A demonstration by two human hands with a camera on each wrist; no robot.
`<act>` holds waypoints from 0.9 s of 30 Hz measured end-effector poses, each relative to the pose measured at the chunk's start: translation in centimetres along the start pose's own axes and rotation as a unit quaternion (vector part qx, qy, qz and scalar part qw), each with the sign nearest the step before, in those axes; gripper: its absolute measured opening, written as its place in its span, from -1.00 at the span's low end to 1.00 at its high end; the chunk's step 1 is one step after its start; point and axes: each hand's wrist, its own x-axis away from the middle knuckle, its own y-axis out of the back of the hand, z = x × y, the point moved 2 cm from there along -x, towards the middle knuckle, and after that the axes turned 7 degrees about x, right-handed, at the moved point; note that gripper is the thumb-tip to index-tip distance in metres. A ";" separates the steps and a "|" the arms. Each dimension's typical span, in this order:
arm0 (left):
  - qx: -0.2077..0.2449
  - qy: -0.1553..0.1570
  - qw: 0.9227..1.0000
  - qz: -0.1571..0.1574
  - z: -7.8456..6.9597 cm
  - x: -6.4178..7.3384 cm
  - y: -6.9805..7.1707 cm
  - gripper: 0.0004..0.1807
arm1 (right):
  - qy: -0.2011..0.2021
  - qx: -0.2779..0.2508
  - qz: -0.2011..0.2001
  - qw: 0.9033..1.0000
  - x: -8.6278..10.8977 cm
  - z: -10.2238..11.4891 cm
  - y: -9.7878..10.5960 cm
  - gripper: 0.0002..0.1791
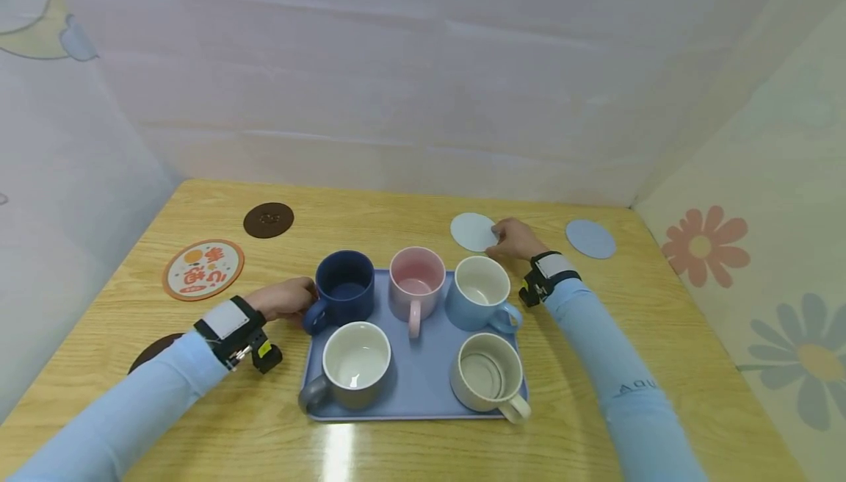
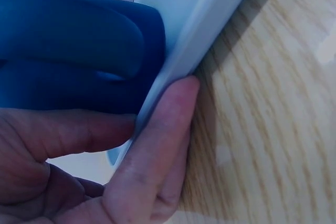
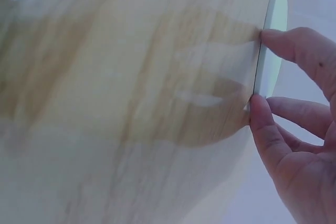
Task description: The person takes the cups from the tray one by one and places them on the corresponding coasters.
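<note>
In the head view, my left hand (image 1: 284,298) is at the left rim of a blue tray (image 1: 423,372), beside a navy mug (image 1: 345,287). The left wrist view shows its thumb on the tray's rim and its fingers along the outer side, pinching the edge. My right hand (image 1: 518,239) is beyond the tray, at the right edge of a round pale coaster (image 1: 472,232) on the table. In the right wrist view, thumb and forefinger grip that coaster's edge. The tray also carries pink (image 1: 416,283), light-blue (image 1: 479,295), grey (image 1: 357,364) and cream (image 1: 487,372) mugs.
A pale blue coaster (image 1: 590,239) lies at the right. On the left are a brown coaster (image 1: 268,220) and an orange-rimmed printed one (image 1: 203,270); another dark coaster (image 1: 152,352) is partly hidden by the left forearm. Walls stand behind and beside the wooden table (image 1: 370,203).
</note>
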 end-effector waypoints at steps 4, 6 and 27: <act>0.001 0.000 1.000 0.002 0.0 0.1 0.1 -0.74 | -0.004 -0.009 -0.002 1.000 -0.2 0.4 0.0 -0.34; 0.004 0.002 1.000 0.000 0.0 0.1 0.1 -0.74 | -0.009 -0.017 -0.003 1.000 -0.3 0.5 0.0 -0.35; 0.015 0.005 1.000 -0.021 0.1 0.0 -0.2 -0.76 | 0.066 -0.057 -0.022 0.996 -1.4 1.9 -0.7 -0.65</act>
